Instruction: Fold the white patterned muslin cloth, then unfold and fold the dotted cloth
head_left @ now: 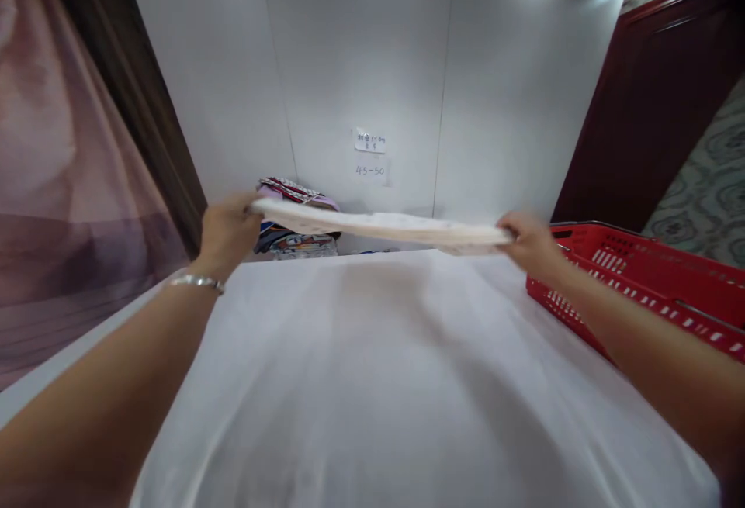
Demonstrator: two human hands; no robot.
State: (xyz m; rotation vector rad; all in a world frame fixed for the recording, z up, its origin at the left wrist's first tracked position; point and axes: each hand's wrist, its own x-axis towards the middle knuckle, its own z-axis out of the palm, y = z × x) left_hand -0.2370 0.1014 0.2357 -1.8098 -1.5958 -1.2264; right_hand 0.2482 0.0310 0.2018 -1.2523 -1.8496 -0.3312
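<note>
A pale, cream-white cloth (378, 227) is stretched between my two hands, seen nearly edge-on above the far part of the white-covered table (372, 384). My left hand (231, 229) is closed on its left end, and a silver bracelet circles that wrist. The right end is pinched in my right hand (531, 240). Behind the cloth's left part lies a pile of folded, patterned fabrics (299, 246), partly hidden by it. Motion blurs the cloth and my fingers a little.
A red plastic basket (652, 260) stands at the right, partly behind my right forearm. Pink curtains (58, 143) hang on the left. Beyond the table rises a white panel wall (361, 43) with paper labels (370, 171), one reading "45-50". A dark red door (652, 97) is at the right.
</note>
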